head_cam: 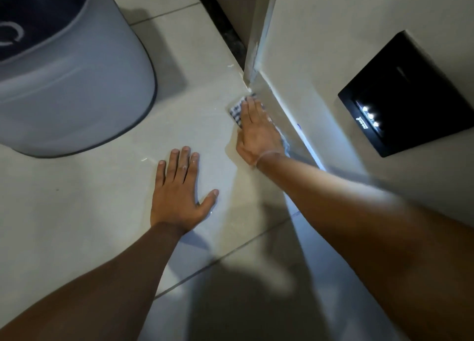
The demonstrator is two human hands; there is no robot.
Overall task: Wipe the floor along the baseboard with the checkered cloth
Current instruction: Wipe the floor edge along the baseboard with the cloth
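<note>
Pale tiled floor (89, 212): my right hand (257, 132) presses the soft, limp checkered cloth (236, 111) flat against the baseboard (289, 120); my left hand (179, 194) lies open, empty.

- Cloth (236, 110): checked in dark blue and white, showing just past the fingers of the right hand (259, 132).
- Floor (89, 202): pale grey-beige glossy tiles with thin darker grout lines; a bluish-white sheen runs along the wall side.
- Baseboard (287, 114): off-white, glossy.
- Wall (320, 32): plain cream.
- Panel (407, 94) on the wall: black, with three small white lights and tiny white lettering.
- Bin (64, 89): light grey body, dark navy top with a white curved mark.
- Strip (220, 19) beside the doorframe: black, speckled.
</note>
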